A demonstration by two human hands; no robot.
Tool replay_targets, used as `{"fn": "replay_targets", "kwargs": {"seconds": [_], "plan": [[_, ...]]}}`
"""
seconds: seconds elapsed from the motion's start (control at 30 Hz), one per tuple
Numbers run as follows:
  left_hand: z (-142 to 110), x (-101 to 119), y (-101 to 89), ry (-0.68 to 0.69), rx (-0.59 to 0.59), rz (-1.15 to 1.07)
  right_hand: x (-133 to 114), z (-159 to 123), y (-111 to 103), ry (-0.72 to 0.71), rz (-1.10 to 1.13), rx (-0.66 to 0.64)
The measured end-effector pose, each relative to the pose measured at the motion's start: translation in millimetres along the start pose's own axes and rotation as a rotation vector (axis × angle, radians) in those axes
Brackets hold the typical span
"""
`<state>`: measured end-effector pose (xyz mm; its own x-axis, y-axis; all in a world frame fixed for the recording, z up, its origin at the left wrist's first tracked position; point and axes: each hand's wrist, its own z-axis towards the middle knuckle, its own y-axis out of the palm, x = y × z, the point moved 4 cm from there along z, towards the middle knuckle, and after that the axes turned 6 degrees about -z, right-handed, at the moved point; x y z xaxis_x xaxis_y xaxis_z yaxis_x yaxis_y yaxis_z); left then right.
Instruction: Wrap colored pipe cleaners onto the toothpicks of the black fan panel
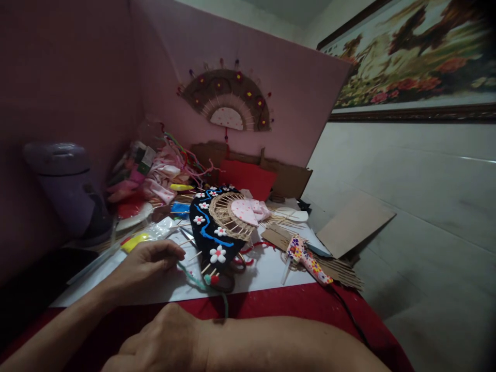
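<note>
A half-made black fan (211, 235) lies on a white sheet (267, 271). It has white flowers, a blue line, wooden skewer ribs and a woven straw centre (228, 217) with a pink piece (250, 211) on it. My left hand (149, 261) rests at the fan's left edge. Its fingers are pinched together on a teal cord (194, 279) that curls toward the table's front edge. My right hand (163, 338) lies low in front on the red cloth (294, 302), back up. Its fingers are hidden.
A patterned glue gun (308, 258) with a black cable lies right of the fan, by cardboard pieces (354, 222). A purple container (65, 183) and a heap of pink craft material (155, 175) fill the left. A finished brown fan (228, 98) hangs on the pink board.
</note>
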<state>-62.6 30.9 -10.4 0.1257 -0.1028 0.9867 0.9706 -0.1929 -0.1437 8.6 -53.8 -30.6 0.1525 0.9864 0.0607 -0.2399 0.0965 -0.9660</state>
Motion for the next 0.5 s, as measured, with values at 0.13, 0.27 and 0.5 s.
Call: {"fn": "replay_targets", "kwargs": {"seconds": [0.13,0.27,0.5], "plan": [[0.2,4.5,-3.2,0.038,0.093,0.09,-0.8,0.7,-2.2,0.045,-0.031,0.001],[2.0,14.3,-10.8,0.247,0.182,0.356,-2.3,-2.1,-1.2,0.052,-0.029,0.056],[2.7,15.0,-18.9,0.386,0.299,0.586,-4.1,-6.3,-8.5,-0.007,-0.084,0.034]]}}
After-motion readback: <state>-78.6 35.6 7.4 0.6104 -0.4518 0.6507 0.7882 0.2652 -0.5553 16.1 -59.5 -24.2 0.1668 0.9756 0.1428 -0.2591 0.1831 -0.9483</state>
